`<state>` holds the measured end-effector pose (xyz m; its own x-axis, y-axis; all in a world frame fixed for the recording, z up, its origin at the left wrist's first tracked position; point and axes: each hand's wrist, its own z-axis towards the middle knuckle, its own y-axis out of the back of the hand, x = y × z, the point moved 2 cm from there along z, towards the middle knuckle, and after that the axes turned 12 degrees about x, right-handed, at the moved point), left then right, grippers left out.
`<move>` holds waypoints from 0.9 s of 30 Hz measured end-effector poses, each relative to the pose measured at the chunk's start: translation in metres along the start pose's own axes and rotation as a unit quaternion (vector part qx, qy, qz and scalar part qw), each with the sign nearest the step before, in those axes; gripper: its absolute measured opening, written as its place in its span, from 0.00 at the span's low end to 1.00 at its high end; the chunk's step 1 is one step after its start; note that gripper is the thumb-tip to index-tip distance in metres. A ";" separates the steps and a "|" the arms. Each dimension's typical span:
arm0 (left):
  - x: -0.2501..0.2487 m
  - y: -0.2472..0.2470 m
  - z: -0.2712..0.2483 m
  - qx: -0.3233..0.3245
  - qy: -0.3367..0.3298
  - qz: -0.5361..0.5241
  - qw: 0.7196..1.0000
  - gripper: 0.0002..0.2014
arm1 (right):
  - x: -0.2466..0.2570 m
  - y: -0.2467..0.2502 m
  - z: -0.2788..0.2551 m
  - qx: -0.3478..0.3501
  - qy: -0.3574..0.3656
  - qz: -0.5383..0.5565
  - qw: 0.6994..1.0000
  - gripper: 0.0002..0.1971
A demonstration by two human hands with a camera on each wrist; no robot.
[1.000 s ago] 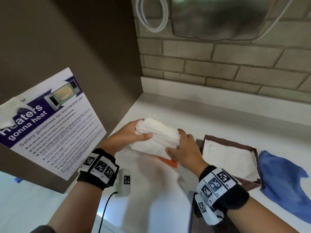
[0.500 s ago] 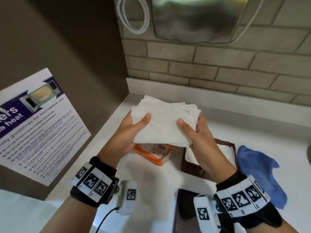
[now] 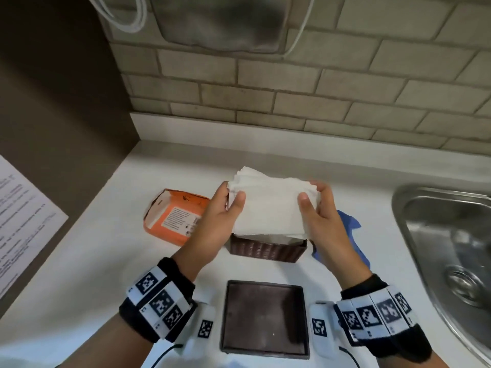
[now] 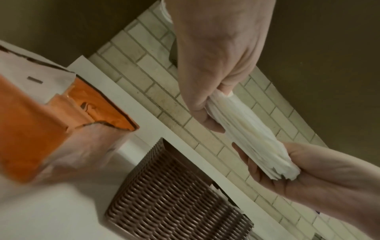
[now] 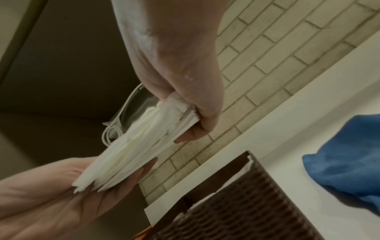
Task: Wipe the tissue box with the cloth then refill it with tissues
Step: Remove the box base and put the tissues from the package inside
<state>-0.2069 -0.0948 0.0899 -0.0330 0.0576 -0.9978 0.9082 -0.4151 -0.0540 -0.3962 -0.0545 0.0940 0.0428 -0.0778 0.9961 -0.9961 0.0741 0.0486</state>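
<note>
A thick stack of white tissues point(image 3: 268, 205) hangs just above the open brown woven tissue box point(image 3: 265, 251), which has some white tissue inside. My left hand point(image 3: 233, 200) pinches the stack's left edge, thumb on top. My right hand point(image 3: 310, 200) pinches its right edge the same way. The left wrist view shows the stack point(image 4: 246, 134) edge-on over the box point(image 4: 174, 194). In the right wrist view the stack point(image 5: 133, 149) is clamped between both hands. The blue cloth point(image 3: 350, 224) lies crumpled behind my right hand, right of the box.
The box's flat brown lid point(image 3: 265, 317) lies on the white counter point(image 3: 106, 274) between my wrists. A torn-open orange tissue pack point(image 3: 175, 216) sits left of the box. A steel sink point(image 3: 451, 248) is at the right. A brick wall and a metal dispenser point(image 3: 220, 22) stand behind.
Both hands lifted the tissue stack off the orange pack and carried it right, over the brown box. The stack now lies flatter, gripped at both ends.
</note>
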 end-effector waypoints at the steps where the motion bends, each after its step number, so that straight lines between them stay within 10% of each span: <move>1: 0.000 -0.002 0.000 0.007 0.004 -0.009 1.000 0.07 | -0.001 0.001 -0.001 -0.001 -0.003 -0.005 1.000 0.08; 9: 0.018 0.001 0.014 -0.012 0.053 0.005 0.999 0.06 | -0.011 0.013 0.003 0.013 -0.080 -0.053 0.995 0.07; 14: 0.031 0.000 0.028 -0.083 0.063 0.222 0.969 0.14 | -0.023 0.009 0.018 -0.022 -0.108 -0.143 0.984 0.13; 27: 0.042 -0.019 0.038 -0.083 0.065 0.442 0.891 0.21 | -0.041 -0.008 0.044 -0.039 -0.064 -0.491 0.868 0.08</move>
<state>-0.2414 -0.1188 0.0473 0.7646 -0.1156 -0.6341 0.6047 -0.2118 0.7678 -0.3933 -0.0957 0.0500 0.8543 -0.2514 0.4549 -0.4755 -0.0246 0.8794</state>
